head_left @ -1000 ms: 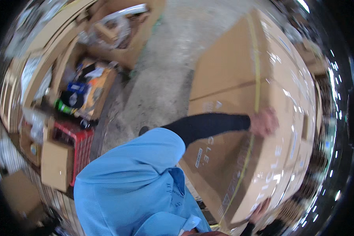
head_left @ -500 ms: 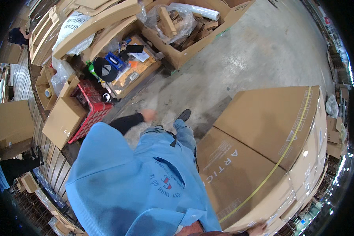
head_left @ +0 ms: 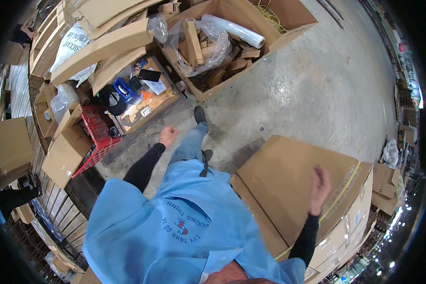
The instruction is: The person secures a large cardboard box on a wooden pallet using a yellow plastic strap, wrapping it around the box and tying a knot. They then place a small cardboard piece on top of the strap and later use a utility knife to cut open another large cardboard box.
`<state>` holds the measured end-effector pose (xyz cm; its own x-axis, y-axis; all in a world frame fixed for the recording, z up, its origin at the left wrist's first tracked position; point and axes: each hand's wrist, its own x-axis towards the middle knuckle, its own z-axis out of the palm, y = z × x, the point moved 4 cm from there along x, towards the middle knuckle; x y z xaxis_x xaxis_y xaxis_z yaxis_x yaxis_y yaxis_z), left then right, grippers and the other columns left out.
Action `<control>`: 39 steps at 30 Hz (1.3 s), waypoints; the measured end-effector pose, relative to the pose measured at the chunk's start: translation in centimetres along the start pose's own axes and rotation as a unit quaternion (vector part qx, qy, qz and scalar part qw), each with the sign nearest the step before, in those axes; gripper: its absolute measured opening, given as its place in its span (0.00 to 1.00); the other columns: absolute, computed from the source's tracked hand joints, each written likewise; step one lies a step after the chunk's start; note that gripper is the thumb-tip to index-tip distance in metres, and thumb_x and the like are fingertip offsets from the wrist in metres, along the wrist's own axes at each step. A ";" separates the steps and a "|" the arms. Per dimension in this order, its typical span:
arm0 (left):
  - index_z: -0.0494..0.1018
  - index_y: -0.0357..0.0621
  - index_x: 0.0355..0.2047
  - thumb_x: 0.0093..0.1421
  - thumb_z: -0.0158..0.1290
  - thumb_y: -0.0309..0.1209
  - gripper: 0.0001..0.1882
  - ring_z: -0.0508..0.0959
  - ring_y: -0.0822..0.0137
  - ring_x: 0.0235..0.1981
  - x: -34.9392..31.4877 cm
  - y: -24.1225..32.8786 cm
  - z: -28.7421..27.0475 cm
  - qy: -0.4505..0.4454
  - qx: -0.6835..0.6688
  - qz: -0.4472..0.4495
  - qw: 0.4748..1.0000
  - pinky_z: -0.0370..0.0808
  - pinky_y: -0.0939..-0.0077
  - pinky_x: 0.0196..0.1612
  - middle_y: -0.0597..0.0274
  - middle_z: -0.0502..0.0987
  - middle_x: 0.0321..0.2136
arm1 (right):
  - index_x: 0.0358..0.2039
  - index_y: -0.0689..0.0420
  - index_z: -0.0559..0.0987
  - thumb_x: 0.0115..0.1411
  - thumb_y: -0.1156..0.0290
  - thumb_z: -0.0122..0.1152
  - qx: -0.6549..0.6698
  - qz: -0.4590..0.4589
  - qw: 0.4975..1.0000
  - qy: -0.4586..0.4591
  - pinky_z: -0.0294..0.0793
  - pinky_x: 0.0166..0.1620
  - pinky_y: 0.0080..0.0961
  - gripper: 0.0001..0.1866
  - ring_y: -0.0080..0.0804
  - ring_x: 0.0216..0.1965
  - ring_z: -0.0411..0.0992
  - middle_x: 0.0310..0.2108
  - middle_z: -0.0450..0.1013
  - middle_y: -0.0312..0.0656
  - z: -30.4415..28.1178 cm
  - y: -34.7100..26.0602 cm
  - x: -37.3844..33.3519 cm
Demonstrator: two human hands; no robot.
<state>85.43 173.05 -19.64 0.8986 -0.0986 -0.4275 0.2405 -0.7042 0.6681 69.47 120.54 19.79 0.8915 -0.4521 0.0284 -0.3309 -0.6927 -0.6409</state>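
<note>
My left hand [head_left: 168,136] hangs at my side above the concrete floor, its fingers curled in a loose fist with nothing visible in it. It is nearest to the worktable [head_left: 142,113], apart from it. Over the large brown carton [head_left: 288,180] at my right is my right hand [head_left: 320,185], slightly blurred, its fingers extended and holding nothing. Whether it touches the carton top, I cannot tell. A yellow strap [head_left: 338,199] runs across the carton near its right edge. The worktable carries a black cap [head_left: 110,100], a blue tool [head_left: 124,90] and a phone [head_left: 149,75].
Ahead stands an open carton [head_left: 288,35] with cardboard scraps, clear plastic and a white roll [head_left: 234,31]. A red basket [head_left: 95,146] and smaller boxes are at left, beside a roller conveyor [head_left: 64,206]. Another person's sleeve [head_left: 16,196] shows at the far left.
I have stepped forward along the strapped carton, which now lies lower in view. My right hand has come up from the lower edge over it. The worktable and open carton look nearer.
</note>
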 end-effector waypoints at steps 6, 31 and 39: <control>0.73 0.35 0.34 0.55 0.54 0.38 0.16 0.80 0.50 0.35 6.2 3.3 1.9 -0.014 -0.073 -0.119 0.990 0.74 0.63 0.38 0.43 0.79 0.30 | 0.52 0.65 0.73 0.61 0.75 0.59 0.256 0.122 0.926 -0.250 0.73 0.49 0.25 0.19 0.28 0.44 0.74 0.44 0.76 0.44 22.8 -4.5 9.4; 0.69 0.32 0.52 0.63 0.50 0.28 0.18 0.74 0.64 0.49 5.9 19.8 2.0 0.208 -0.365 -0.334 0.844 0.70 0.70 0.53 0.51 0.75 0.49 | 0.63 0.66 0.53 0.42 0.70 0.70 0.069 -0.055 0.954 -0.286 0.66 0.58 0.37 0.50 0.55 0.56 0.64 0.56 0.61 0.60 72.8 -11.9 41.9; 0.64 0.33 0.54 0.55 0.61 0.31 0.28 0.75 0.64 0.44 30.2 26.5 -4.9 0.256 -0.357 -0.296 0.848 0.72 0.68 0.49 0.54 0.74 0.44 | 0.62 0.63 0.57 0.47 0.72 0.66 0.356 0.046 0.803 -0.476 0.68 0.56 0.40 0.43 0.54 0.54 0.68 0.54 0.66 0.59 55.6 -12.7 34.6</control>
<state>120.73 154.83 -11.85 0.5410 0.5698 -0.6186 0.7020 0.0992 0.7053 121.75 144.88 -13.72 0.8186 0.3856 -0.4257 -0.4493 -0.0320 -0.8928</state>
